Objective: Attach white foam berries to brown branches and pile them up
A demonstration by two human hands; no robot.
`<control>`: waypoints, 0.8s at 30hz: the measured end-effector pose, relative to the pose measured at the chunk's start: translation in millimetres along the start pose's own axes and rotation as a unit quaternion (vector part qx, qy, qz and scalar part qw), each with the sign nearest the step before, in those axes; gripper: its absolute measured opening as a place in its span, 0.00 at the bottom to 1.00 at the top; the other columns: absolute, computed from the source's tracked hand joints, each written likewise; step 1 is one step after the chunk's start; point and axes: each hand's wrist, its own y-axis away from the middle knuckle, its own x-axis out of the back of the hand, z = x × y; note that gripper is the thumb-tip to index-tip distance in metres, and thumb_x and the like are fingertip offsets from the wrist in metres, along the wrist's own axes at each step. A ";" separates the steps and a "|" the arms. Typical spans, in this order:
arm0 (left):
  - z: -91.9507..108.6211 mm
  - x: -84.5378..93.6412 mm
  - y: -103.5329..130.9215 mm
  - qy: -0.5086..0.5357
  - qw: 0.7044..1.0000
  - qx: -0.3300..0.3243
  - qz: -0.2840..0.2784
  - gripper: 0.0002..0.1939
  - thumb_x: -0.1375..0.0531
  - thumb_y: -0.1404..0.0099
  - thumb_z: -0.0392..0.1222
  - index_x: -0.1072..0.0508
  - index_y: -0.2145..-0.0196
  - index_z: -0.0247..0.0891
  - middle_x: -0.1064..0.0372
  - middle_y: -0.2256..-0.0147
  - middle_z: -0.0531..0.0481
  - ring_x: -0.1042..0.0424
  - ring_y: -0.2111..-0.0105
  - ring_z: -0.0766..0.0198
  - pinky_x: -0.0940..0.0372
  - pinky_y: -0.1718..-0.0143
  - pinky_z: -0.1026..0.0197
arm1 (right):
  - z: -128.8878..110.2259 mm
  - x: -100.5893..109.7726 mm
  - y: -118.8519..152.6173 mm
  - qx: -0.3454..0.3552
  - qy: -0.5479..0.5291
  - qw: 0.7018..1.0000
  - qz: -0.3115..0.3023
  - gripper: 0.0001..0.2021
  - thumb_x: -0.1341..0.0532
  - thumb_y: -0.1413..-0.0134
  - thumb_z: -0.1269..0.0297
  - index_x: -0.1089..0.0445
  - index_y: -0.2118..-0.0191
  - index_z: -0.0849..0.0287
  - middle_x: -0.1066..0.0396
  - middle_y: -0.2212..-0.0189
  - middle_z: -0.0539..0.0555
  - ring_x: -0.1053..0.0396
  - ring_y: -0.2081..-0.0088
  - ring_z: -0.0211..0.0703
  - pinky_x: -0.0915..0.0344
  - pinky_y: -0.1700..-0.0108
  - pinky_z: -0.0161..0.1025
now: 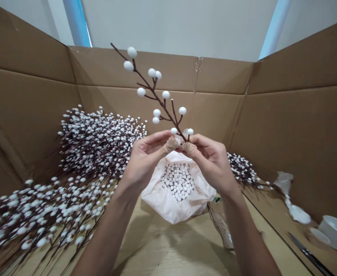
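An artificial berry branch (pixel 157 98) with a brown stem and white berries slants up to the left in front of me. Around its lower end, my right hand (pixel 211 157) is closed, thumb and fingers pinching the stem. My left hand (pixel 144 157) is closed in a pinch beside it, with a white berry (pixel 178 141) at its thumb tip. Both thumbs wear tan wrappings. The fingertips behind the stem are partly hidden. Just below the hands, an open plastic bag (pixel 170 212) holds many loose white berries (pixel 178 182).
Berry branches are heaped at the back left (pixel 96 142) and front left (pixel 50 211), with a smaller bunch (pixel 241 168) at right. Farther right are a white bowl (pixel 336 232), dark tweezers-like tool (pixel 309 255) and crumpled white plastic (pixel 297 214). Cardboard walls (pixel 295 126) surround the table.
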 end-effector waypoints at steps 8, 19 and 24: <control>13.7 20.2 -2.2 -0.142 0.984 0.093 -0.061 0.23 0.31 0.50 0.39 0.27 0.54 0.38 0.24 0.60 0.44 0.25 0.60 0.59 0.32 0.57 0.59 | 15.9 6.8 -9.4 -0.098 -0.176 0.978 0.049 0.03 0.34 0.54 0.63 0.25 0.72 0.55 0.26 0.70 0.50 0.29 0.65 0.39 0.36 0.53 0.46; -8.7 2.7 2.8 -0.383 0.909 0.017 -0.163 0.11 0.41 0.40 0.43 0.22 0.73 0.34 0.26 0.73 0.48 0.29 0.71 0.62 0.35 0.69 0.62 | 17.4 -5.5 -11.2 -0.178 -0.216 0.953 0.118 0.12 0.26 0.72 0.57 0.26 0.79 0.57 0.28 0.75 0.50 0.34 0.70 0.40 0.37 0.63 0.41; -11.3 4.8 1.7 -0.362 0.921 0.017 -0.143 0.11 0.40 0.41 0.43 0.23 0.74 0.33 0.27 0.75 0.48 0.30 0.74 0.63 0.36 0.72 0.63 | 19.8 -2.1 -10.4 -0.185 -0.211 0.955 0.095 0.12 0.27 0.69 0.61 0.26 0.75 0.58 0.29 0.76 0.50 0.35 0.73 0.37 0.36 0.65 0.40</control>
